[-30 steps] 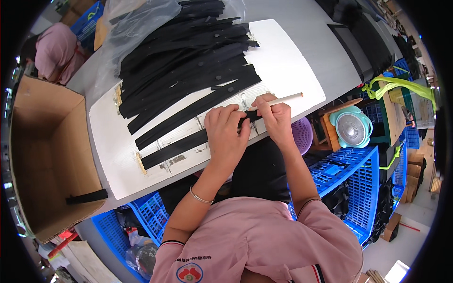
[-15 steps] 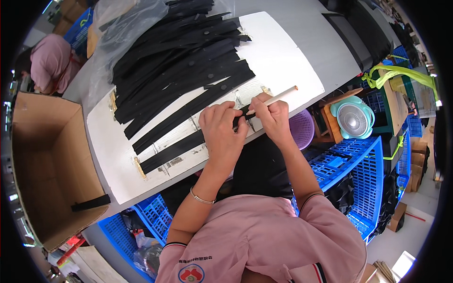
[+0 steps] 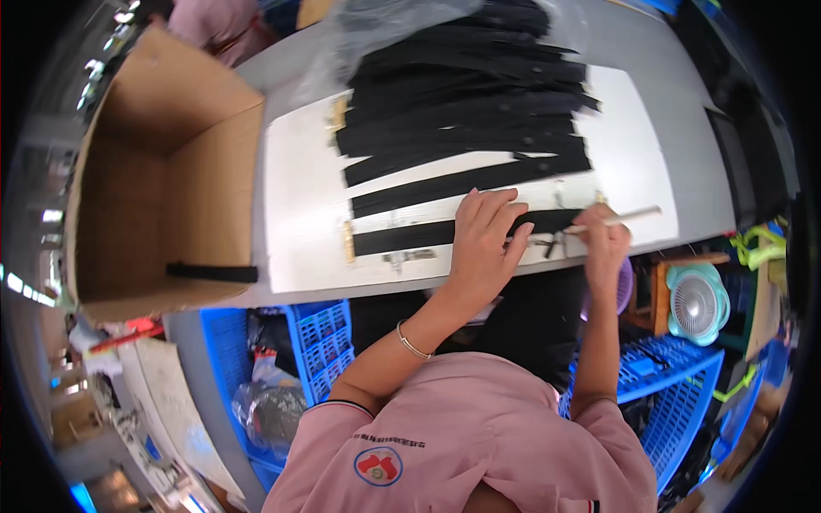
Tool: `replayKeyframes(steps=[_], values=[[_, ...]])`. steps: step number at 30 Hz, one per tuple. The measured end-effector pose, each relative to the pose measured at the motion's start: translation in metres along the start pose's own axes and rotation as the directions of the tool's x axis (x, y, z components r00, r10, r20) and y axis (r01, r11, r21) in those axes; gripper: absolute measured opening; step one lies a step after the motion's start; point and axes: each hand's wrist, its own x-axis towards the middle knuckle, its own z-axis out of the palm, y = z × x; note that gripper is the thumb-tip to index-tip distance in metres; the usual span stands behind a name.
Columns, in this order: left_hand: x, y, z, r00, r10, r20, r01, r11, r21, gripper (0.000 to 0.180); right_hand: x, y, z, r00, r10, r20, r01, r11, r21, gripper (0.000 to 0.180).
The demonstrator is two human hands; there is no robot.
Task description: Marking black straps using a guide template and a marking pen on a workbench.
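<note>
Nearest to me on a white board (image 3: 295,197) lies a black fabric strip (image 3: 402,238), running left to right. My left hand (image 3: 483,244) rests over its middle, fingers and thumb apart, pinching nothing. At the strip's right end, my right hand (image 3: 605,244) grips a slim white pencil (image 3: 637,214); its point faces left, down by the strip, and the fingers are somewhat blurred. Beyond my hands, more black strips (image 3: 462,103) lie side by side and overlapping. A few carry small round dots. Pale tape and dark marks show on the board.
An open cardboard box (image 3: 214,171) stands left, a black strip (image 3: 209,272) over its edge. Clear plastic sheeting (image 3: 342,43) lies at the far side. Below the table's edge are blue crates (image 3: 321,342), a purple basket (image 3: 623,286) and a turquoise fan (image 3: 697,303). Another person (image 3: 218,26) is far left.
The view has turned, so the board lies more level and farther right. My left hand has loosened from a curled hold near the pencil and spread its fingers. The hands are farther apart.
</note>
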Motion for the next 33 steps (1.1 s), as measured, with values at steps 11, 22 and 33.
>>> replayKeyframes(steps=[11,22,33], values=[[-0.1,-0.118,-0.223,0.862,-0.209,-0.463,0.477,0.645,0.597,0.056,0.003,0.013,0.006,0.992,-0.055,-0.117,0.07,0.99,0.126,0.025],[-0.123,-0.152,-0.248,0.704,-0.266,-0.659,0.681,0.516,0.52,0.034,0.007,0.002,0.009,0.991,-0.134,0.01,0.133,0.988,0.079,0.029],[-0.08,-0.104,-0.216,0.802,-0.1,-0.588,0.437,0.769,0.466,0.025,0.038,-0.034,0.045,0.907,-0.338,0.252,0.421,0.701,-0.575,0.04]])
